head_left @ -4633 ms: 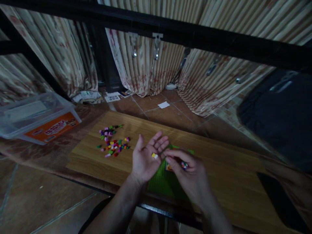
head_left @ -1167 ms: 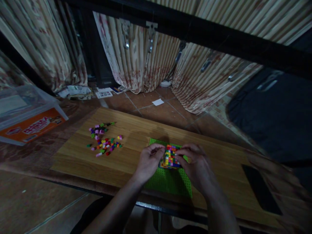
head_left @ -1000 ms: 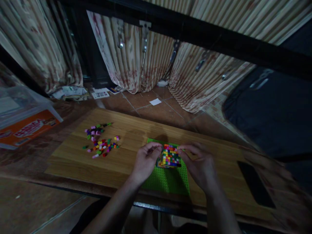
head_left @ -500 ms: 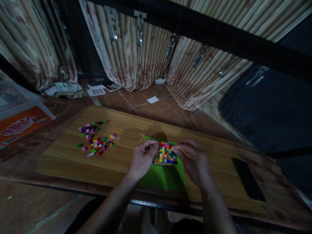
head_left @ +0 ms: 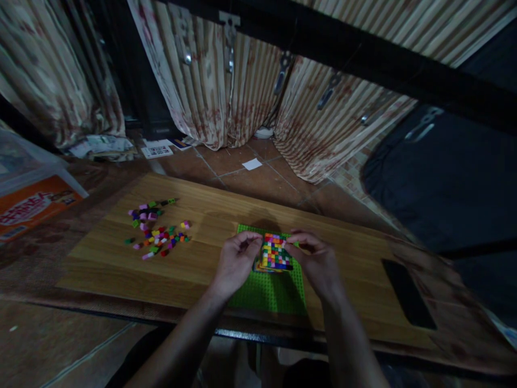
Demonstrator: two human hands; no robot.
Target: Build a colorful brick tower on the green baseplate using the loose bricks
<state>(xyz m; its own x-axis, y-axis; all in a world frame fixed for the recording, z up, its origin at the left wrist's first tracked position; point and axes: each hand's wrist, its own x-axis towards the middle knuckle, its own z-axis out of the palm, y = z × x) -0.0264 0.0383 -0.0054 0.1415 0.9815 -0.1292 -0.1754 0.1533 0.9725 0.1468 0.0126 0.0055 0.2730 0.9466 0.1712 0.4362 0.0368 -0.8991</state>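
Note:
A block of many coloured toy bricks (head_left: 276, 252) stands on a green studded baseplate (head_left: 269, 295). Its top is a patchwork of small bricks in red, yellow, white, green, blue and orange. My left hand (head_left: 237, 264) is closed in a pinch at the block's upper left corner; whatever lies inside its fingers is hidden. At the upper right edge of the block, the thumb and forefinger of my right hand (head_left: 317, 264) are pinched together, their tips at the bricks. Anything between those tips is too small to make out.
Loose toy bricks (head_left: 159, 237) lie scattered on the left of the wooden board (head_left: 202, 215). Left of it stands a clear plastic box (head_left: 36, 178) with an orange label. A flat black object (head_left: 409, 293) rests at the right end. Papers (head_left: 156, 150) lie on the floor beyond.
Earlier, my left palm lay open with small yellow and white bricks on it; now that hand is closed beside the block. My right fingertips have shifted slightly along the block's right side.

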